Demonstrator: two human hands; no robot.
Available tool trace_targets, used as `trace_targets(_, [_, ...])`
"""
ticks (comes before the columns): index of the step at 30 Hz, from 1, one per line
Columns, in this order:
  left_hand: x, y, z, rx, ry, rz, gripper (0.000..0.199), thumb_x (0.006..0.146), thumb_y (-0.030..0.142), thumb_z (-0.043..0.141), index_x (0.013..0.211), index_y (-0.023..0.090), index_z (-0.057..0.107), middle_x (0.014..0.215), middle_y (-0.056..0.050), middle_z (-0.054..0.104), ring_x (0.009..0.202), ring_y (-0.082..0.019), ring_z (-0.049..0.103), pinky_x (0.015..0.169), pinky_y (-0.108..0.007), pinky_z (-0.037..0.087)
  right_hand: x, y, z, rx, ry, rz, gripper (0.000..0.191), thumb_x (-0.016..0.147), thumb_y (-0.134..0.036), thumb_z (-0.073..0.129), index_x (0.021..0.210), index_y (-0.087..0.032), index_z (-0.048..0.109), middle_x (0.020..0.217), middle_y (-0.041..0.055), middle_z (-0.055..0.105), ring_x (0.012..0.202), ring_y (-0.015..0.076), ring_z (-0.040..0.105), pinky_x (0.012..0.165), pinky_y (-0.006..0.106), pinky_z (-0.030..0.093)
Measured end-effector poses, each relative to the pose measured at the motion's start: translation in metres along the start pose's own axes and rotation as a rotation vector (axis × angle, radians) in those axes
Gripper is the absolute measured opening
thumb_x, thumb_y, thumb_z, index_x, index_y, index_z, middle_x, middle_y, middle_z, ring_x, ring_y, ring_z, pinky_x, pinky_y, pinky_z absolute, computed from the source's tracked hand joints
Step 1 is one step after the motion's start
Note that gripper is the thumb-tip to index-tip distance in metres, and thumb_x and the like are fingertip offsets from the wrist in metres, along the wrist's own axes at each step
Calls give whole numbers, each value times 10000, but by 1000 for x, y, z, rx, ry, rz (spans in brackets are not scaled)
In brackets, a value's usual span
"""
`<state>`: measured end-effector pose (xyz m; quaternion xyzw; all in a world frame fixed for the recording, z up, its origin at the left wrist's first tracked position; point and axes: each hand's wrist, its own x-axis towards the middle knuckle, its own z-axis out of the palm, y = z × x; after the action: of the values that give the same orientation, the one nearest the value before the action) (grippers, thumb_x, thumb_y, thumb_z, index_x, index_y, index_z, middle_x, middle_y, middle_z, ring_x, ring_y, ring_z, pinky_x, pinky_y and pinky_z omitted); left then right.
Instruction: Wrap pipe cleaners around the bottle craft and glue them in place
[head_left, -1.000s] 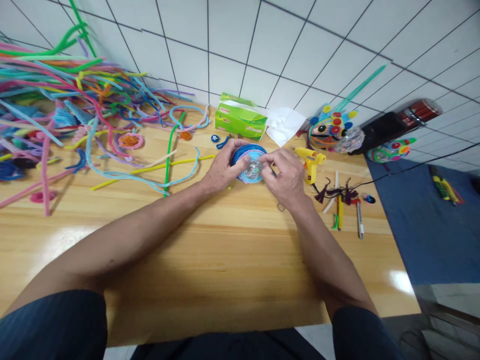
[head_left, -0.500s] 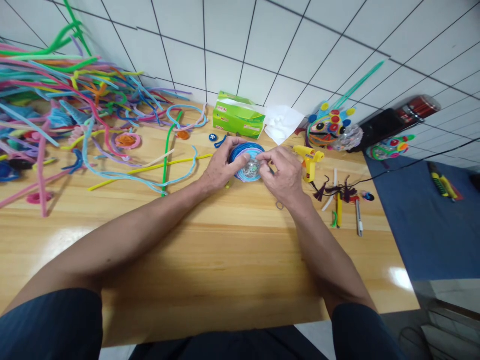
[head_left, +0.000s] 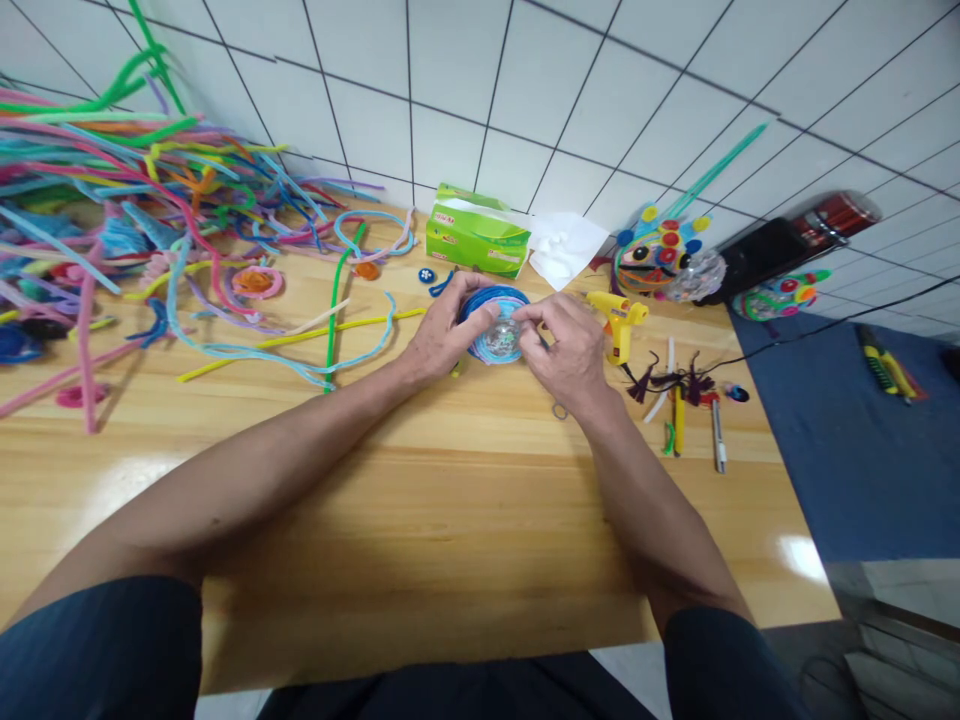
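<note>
Toward the table's [head_left: 420, 520] back edge, the left hand [head_left: 444, 335] clasps a blue-wound round piece [head_left: 501, 342]. The right hand [head_left: 566, 348], fingers bent, meets its right side, perhaps adjusting it; pinch unclear. Next calls for steady support.

Round coil [head_left: 501, 341] — blue-rimmed, lilac-streaked, clear-centred
</note>
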<state>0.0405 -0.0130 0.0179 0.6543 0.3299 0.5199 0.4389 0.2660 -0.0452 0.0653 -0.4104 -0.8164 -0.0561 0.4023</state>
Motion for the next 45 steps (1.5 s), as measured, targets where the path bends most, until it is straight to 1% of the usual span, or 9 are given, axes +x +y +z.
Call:
trace_targets(5, [1,-4,1,17,24,-6,617,1068,781,829,1361,264,666,1387,-100,822,1313,-297,810,1200,-472,668,1,-2,1,18,44,-45,288,1026,-87,632,1071,-292,830,953,27,839,915,254,777,895,420,633])
trace_targets(8, [2,-7,1,21,25,-11,641,1055,801,841,1366,272,657,1389,-103,817,1319,-303,811,1208,-486,668,1,-2,1,-18,24,-34,288,1021,-92,636,1072,-297,831,958,27,847,916,256,785,893,425,644])
trace_targets(13, [2,-7,1,30,17,15,668,1056,799,825,1428,267,666,1478,-122,813,1411,-328,798,1277,-501,654,0,0,1,2,18,-38,270,1041,-112,632,1073,-293,830,959,31,839,900,251,771,880,423,651])
trace_targets(17, [2,-4,0,59,-1,30,611,1110,751,763,1460,252,714,1528,-131,822,1457,-342,784,1336,-520,612,-1,1,1,-31,-10,-15,291,1044,-126,655,1155,-306,856,967,33,828,917,264,771,912,445,662])
trace_targets(20, [2,-2,-1,55,-4,30,573,1122,714,755,1453,247,737,1514,-130,836,1438,-339,790,1326,-520,618,-1,2,1,12,15,-53,328,1062,-122,664,1236,-317,862,1001,35,835,952,272,788,934,453,672])
trace_targets(24, [2,-2,-1,48,-4,36,527,1132,671,748,1451,251,746,1489,-121,844,1417,-332,796,1312,-519,628,-1,2,3,91,48,-104,385,1095,-83,625,1242,-332,880,1028,34,841,992,262,804,932,437,675])
trace_targets(32, [1,5,-2,27,-23,26,504,1184,672,655,1443,246,732,1485,-120,827,1451,-342,778,1336,-522,607,-2,0,1,64,-31,-35,412,1076,-83,615,1221,-327,913,1059,47,837,1022,272,786,976,470,677])
trace_targets(39, [2,-1,-4,39,-31,27,567,1139,740,734,1448,265,709,1501,-106,832,1420,-335,793,1292,-497,653,0,0,-1,57,-44,-12,363,1087,-121,643,1223,-331,905,1028,38,817,988,269,772,963,466,666])
trace_targets(45, [1,-2,-8,94,-56,45,594,1163,718,694,1543,262,720,1588,-118,798,1519,-347,740,1395,-522,568,1,-1,-2,98,-49,-15,372,1081,-97,630,1182,-329,902,1043,38,829,997,265,780,960,464,669])
